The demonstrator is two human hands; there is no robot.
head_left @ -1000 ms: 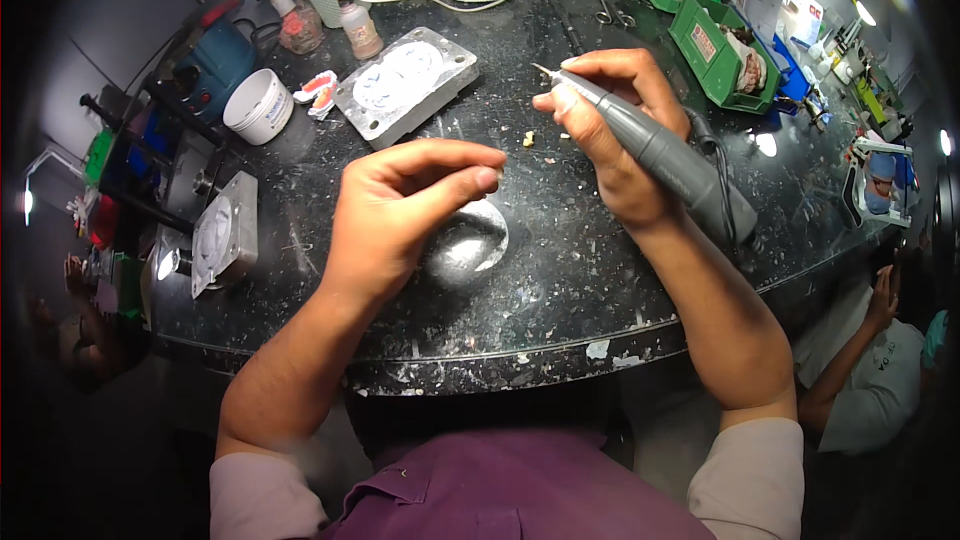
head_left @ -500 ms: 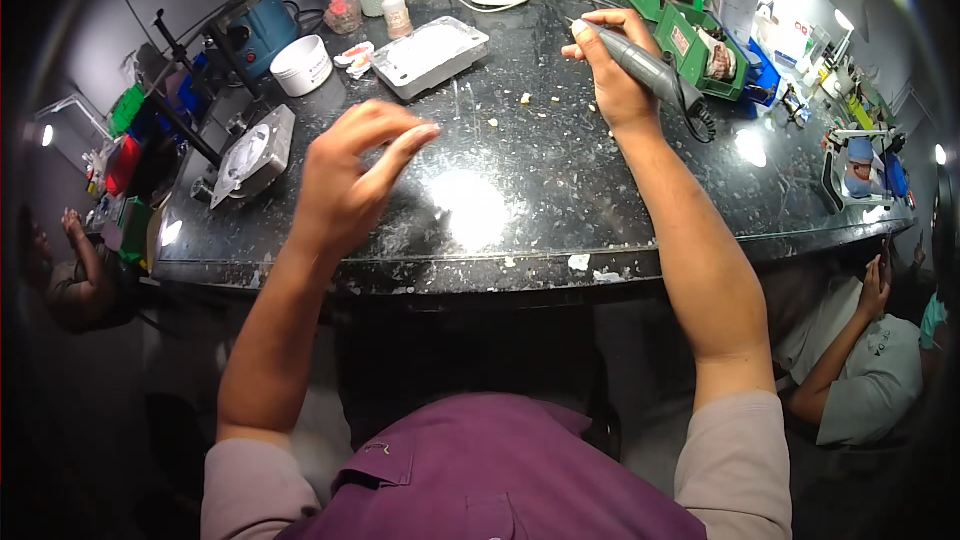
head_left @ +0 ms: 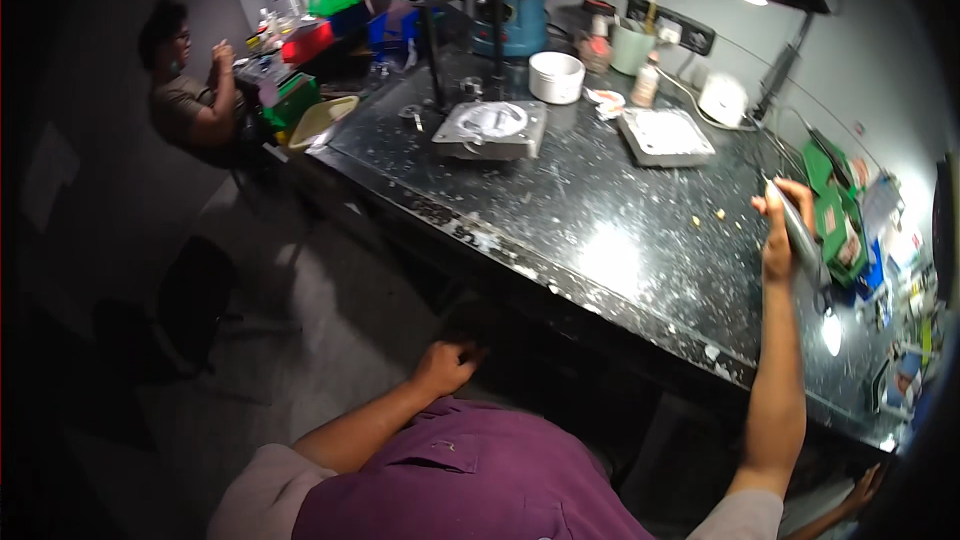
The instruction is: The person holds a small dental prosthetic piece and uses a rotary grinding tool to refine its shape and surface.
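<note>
In the head view the right hand (head_left: 778, 240) is raised over the right part of the black speckled countertop (head_left: 560, 210), its fingers wrapped closed around a grey handpiece (head_left: 802, 238). The tool runs lengthwise through the fist: its thin tip pokes out above the fingers near the top of the hand, and its thicker grey body comes out below the palm, slanting down and to the right toward the green trays (head_left: 835, 210) at the bench's right end. It looks like a slim, smooth, pen-shaped instrument, pale grey, widening from the tip to the rear; whether a cord trails from it cannot be told. The hand and tool hang above the counter rather than resting on it, with a few small yellowish crumbs (head_left: 718, 213) on the surface just to the left. The left hand (head_left: 447, 366) is low, below the front edge of the bench and close to the person's purple shirt (head_left: 470, 480), curled into a loose fist; nothing can be seen in it, and the dim light leaves it unclear whether it grips anything. Further back on the counter lie a grey metal mould block (head_left: 490, 128), a flat white tray (head_left: 665, 135), a white round tub (head_left: 556, 77) and a blue machine (head_left: 520, 20). Another person (head_left: 185, 90) sits at the far left end.
</note>
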